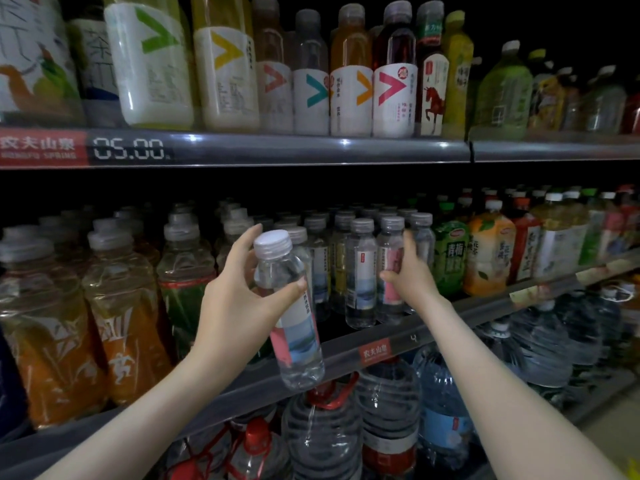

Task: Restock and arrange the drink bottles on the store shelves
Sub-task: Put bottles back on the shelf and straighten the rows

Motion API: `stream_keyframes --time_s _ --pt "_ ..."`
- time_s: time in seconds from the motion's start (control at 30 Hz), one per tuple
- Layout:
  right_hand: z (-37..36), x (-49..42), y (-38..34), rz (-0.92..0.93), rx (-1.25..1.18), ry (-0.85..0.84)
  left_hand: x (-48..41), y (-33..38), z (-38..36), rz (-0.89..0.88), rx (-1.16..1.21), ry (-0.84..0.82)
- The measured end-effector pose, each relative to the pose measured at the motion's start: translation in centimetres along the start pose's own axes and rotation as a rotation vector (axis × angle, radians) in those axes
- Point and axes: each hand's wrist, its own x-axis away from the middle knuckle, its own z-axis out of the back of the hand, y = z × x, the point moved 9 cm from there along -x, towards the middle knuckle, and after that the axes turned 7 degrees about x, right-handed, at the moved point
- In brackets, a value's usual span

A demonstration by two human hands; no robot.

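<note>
My left hand [239,296] grips a small clear water bottle [294,327] with a white cap and a pink and blue label, held tilted in front of the middle shelf edge [450,311]. My right hand [410,271] is wrapped round a second small clear bottle [391,268] with a pink label, standing upright at the front of the middle shelf. More small clear bottles [362,271] with grey caps stand in rows right beside and behind it.
Orange drink bottles [117,313] fill the middle shelf's left; green and orange tea bottles [485,251] stand at its right. The top shelf [277,147] holds tall labelled bottles. Large water jugs [322,427] sit on the bottom shelf below my arms.
</note>
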Motion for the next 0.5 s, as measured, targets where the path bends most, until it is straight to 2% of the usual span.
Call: stream_keyframes --time_s 0.23,0.3,0.37,0.43,0.5 --pt "-2.9 0.6 0.2 -0.04 0.054 -0.077 0.2 0.3 -2.0 -0.003 -0.002 -0.019" --pt "-3.0 0.6 0.5 -0.032 0.073 -0.047 0.1 0.6 -2.1 -0.009 -0.009 -0.019" --pt "-1.7 0.6 1.2 -0.019 0.005 0.084 -0.1 0.9 -2.2 -0.015 -0.018 -0.021" --pt "1.2 0.7 1.8 0.008 -0.059 0.31 -0.2 0.9 -2.0 -0.02 -0.03 -0.013" --pt "3.4 0.3 2.7 0.007 -0.006 0.443 -0.3 0.7 -1.7 -0.017 -0.035 -0.002"
